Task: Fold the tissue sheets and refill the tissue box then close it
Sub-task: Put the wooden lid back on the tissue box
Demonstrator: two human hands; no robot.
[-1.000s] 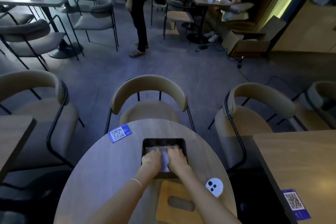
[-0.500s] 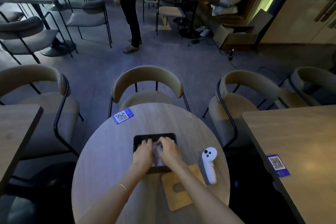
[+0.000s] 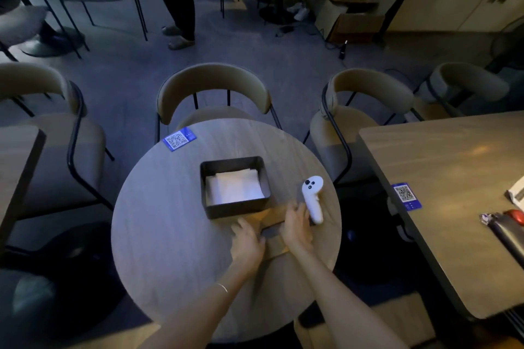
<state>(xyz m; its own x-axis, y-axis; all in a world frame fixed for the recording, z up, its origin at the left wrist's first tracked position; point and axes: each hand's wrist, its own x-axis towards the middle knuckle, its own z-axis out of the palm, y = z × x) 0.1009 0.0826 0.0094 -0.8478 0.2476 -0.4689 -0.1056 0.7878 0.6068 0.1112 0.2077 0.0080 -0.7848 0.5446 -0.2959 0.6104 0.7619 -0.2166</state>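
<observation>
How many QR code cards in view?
2. One QR card at the far-left edge of the round table; one QR card on the near-left edge of the rectangular table at right. Others may be out of frame.

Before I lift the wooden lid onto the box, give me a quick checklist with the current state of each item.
1. Tissues lying inside the box, below its rim: ok.
2. Box opening unobstructed: ok.
3. Left hand and right hand both on the wooden lid: ok.
4. Firm grip on the lid: cannot tell.
5. White controller clear of the lid: not ok, it lies right beside the right hand.
</observation>
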